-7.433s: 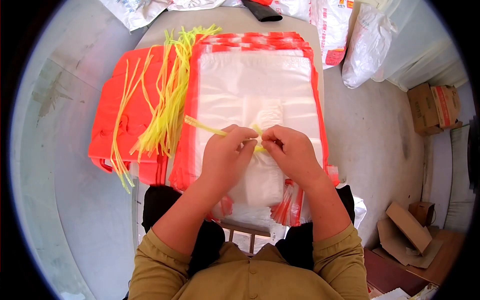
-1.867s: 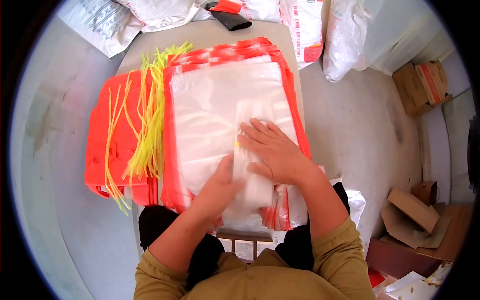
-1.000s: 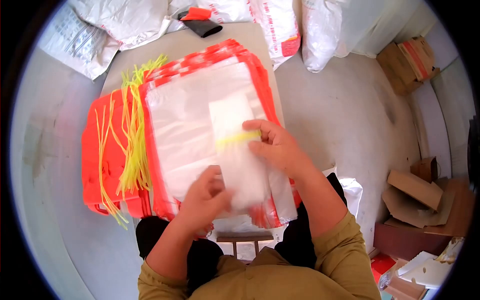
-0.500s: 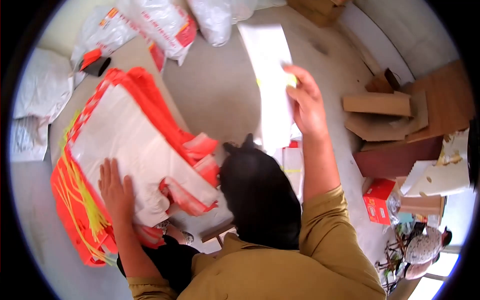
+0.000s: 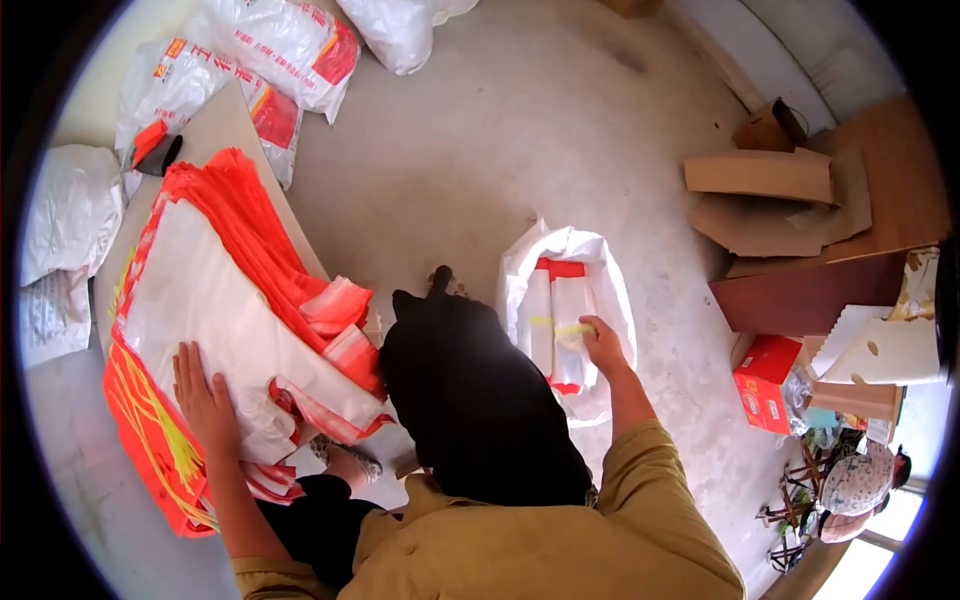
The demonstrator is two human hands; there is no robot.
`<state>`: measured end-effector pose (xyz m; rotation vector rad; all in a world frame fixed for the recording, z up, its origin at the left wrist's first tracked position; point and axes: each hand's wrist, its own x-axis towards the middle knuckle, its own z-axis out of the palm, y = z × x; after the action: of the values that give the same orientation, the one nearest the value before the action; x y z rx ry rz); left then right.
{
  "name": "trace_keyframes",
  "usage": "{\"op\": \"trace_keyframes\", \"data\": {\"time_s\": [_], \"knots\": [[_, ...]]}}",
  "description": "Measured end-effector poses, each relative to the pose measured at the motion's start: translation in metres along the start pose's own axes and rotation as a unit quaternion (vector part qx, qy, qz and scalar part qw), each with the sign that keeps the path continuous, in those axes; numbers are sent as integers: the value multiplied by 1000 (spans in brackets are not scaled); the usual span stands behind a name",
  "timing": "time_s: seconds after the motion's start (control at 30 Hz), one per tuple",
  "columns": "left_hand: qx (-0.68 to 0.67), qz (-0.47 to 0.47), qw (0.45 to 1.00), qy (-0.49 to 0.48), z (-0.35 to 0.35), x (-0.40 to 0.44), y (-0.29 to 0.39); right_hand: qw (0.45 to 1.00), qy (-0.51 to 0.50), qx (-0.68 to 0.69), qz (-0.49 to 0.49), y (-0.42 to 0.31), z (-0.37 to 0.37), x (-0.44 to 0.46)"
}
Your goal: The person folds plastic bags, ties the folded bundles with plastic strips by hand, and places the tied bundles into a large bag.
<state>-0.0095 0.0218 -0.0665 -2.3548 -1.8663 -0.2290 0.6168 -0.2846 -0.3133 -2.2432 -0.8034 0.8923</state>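
My left hand (image 5: 207, 405) lies flat, fingers stretched, on a stack of white-and-red sheets that look like plastic bags (image 5: 220, 290). Yellow ties (image 5: 165, 420) hang along the stack's near left side. On the right, my right hand (image 5: 606, 347) reaches into an upright open white sack (image 5: 613, 270). Its fingers are closed at the edge of a white folded bundle (image 5: 573, 300), by the bundle's yellow band. Another white bundle with red ends (image 5: 538, 312) lies beside it in the sack. My fingertips are partly hidden against the bundle.
My black-clad knee (image 5: 480, 400) stands between stack and sack. Filled white sacks (image 5: 290, 50) lie at the upper left. Cardboard pieces (image 5: 760, 180) and a red box (image 5: 765, 385) are on the right. A person in a patterned top (image 5: 860, 485) is at the lower right.
My right hand has moved down with the white bundle, from above the floor into the open sack. The left hand stays flat on the stack; the view has shifted slightly.
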Motion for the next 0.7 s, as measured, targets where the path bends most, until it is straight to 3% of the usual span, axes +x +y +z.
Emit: {"op": "trace_keyframes", "data": {"time_s": [0.1,0.13,0.3,0.43,0.53,0.7], "knots": [[6,4,1000,-1,-2,-1,0,996,34,-25,-83,22,7,30],[7,7,1000,0,-3,0,1,999,10,-14,-32,27,7,34],[0,-6,1000,-2,-6,1,7,994,-33,-102,33,95,41,48],[4,11,1000,4,-6,1,5,987,-19,-141,72,90,56,42],[9,21,1000,8,-4,1,1,983,2,-178,43,77,59,34],[8,21,1000,17,-3,1,3,933,36,-356,-22,28,68,0]]}}
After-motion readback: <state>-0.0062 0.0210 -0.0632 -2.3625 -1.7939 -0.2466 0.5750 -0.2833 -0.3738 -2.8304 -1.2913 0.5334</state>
